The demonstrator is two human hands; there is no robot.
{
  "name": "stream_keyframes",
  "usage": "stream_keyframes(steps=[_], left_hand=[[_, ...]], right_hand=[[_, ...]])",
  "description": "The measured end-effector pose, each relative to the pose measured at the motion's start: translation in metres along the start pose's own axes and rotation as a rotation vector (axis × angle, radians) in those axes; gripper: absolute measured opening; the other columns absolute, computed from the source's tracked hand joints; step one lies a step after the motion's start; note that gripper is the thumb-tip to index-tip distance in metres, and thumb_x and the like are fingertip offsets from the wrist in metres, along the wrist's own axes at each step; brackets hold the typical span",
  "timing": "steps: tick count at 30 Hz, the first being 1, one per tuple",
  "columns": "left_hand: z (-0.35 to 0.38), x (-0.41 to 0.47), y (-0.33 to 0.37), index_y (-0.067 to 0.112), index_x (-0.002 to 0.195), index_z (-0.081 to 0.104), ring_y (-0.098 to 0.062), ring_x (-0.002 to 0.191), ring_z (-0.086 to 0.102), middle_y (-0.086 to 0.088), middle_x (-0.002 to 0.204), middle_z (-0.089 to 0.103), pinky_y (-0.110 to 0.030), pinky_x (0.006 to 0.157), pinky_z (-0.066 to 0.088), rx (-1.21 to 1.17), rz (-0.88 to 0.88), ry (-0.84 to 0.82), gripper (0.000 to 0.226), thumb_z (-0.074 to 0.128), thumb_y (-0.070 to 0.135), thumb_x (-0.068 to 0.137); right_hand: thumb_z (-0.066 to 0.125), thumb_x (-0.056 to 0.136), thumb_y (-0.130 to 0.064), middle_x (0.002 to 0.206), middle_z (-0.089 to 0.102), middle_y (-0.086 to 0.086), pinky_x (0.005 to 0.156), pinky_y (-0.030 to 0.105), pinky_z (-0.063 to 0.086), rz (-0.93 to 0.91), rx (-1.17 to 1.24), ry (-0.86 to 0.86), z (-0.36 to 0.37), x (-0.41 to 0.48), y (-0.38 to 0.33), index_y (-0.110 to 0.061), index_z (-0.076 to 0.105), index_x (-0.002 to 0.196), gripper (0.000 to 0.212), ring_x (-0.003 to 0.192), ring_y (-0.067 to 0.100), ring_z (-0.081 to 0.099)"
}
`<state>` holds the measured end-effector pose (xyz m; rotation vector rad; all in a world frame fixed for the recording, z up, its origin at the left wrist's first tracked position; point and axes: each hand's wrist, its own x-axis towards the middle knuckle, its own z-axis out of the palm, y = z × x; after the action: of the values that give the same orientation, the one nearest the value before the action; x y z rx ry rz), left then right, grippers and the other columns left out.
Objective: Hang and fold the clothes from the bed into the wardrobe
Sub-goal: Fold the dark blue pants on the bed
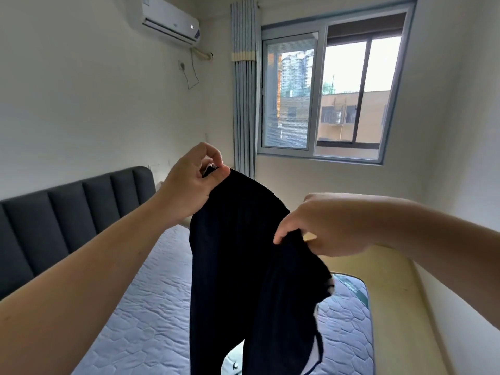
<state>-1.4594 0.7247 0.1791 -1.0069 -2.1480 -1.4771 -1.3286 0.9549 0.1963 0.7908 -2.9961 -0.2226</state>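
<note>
Holding a black garment (243, 253) above the bed (151, 307), left hand (189, 182) and right hand (322, 226) pinch its top edge; folding and storing appear undone, wardrobe unseen.

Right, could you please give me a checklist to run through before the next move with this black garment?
1. Pinch of the left hand on the top edge of the black garment: ok.
2. Grip of the right hand on its other side: ok.
3. Cloth hangs flat: not ok, bunched at the right hand.
4. Lower end off the mattress: cannot tell, it runs out of frame.
5. A hanger within reach: cannot tell, none in view.
6. The wardrobe open: cannot tell, not in view.
</note>
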Motion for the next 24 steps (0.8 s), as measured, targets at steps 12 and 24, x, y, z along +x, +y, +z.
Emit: stream_keyframes(steps=[12,24], left_hand=[[0.006,-0.025,0.022,0.024,0.102,0.075,-0.011,0.080,0.070,0.004,0.081,0.072,-0.019,0.075,0.055,-0.308,-0.108,-0.215,0.018,0.073,0.026,0.083],[0.009,-0.048,0.042,0.026,0.109,0.075,-0.016,0.085,0.072,0.003,0.095,0.075,-0.031,0.082,0.056,-0.309,-0.078,-0.252,0.035,0.063,0.053,0.090]], right_hand=[[0.035,0.091,-0.057,0.079,0.062,-0.017,0.086,0.029,0.033,-0.127,-0.143,0.484,0.008,0.015,-0.003,-0.032,0.067,0.101,0.042,0.100,0.008,0.048],[0.040,0.090,-0.064,0.055,0.046,-0.010,0.076,0.026,0.027,0.067,-0.260,0.681,0.006,0.009,-0.002,-0.025,0.052,0.067,0.047,0.067,0.010,0.041]])
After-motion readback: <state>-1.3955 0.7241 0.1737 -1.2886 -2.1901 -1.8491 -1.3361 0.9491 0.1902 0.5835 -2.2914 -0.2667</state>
